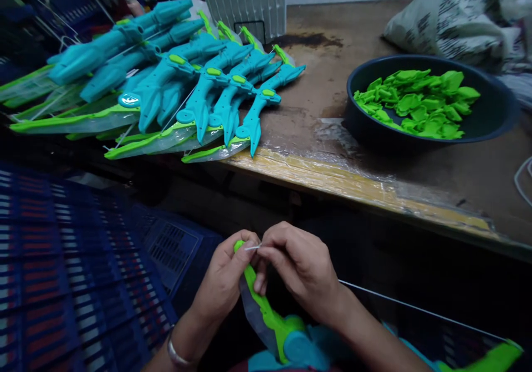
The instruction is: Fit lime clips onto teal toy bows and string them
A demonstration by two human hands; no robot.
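Observation:
A toy bow with a turquoise body and a green limb [260, 297] lies low in front of me, its lower part cut off by the frame. My left hand [224, 278] is closed around the tip of that limb, thumb on top. Against the tip, my right hand [301, 266] pinches the end of a white string [252, 248] between thumb and index finger. The string [415, 308] reappears beyond my right wrist and runs to the bow's other green limb [494, 358] at lower right. A clear sheet hangs along the near limb.
Several similar turquoise and green toy bows [245, 92] are piled on the workbench [307, 95], some overhanging its front edge. A dark basin [432, 139] of green plastic pieces [415, 103] stands at right, with white sacks [453, 23] behind. Blue crates [75, 266] fill the lower left.

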